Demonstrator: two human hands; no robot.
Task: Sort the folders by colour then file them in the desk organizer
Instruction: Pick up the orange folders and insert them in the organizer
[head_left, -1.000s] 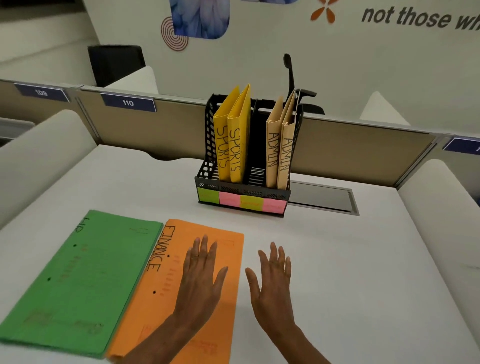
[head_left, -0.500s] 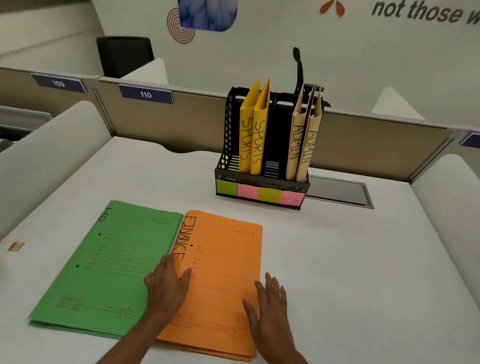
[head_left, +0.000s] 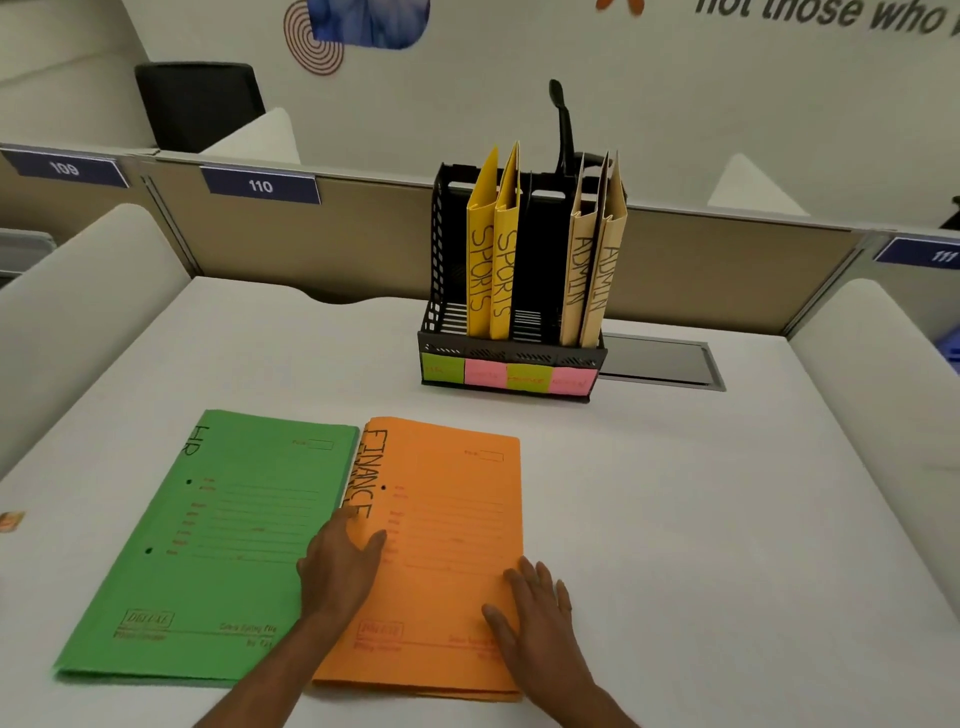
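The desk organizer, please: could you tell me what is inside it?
Two yellow folders marked SPORTS and two tan folders marked ADMIN stand upright in the desk organizer. No folder shows in the two other slots. The front lip hides the folders' bottom edges.

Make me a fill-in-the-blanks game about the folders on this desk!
1. The orange folder has the word ____ written on it.
2. The green folder lies just to the ____ of the orange folder.
3. The two yellow folders standing in the desk organizer say ____.
4. The left hand and the right hand both touch the ____ folder.

Missing words: FINANCE, left, SPORTS, orange.
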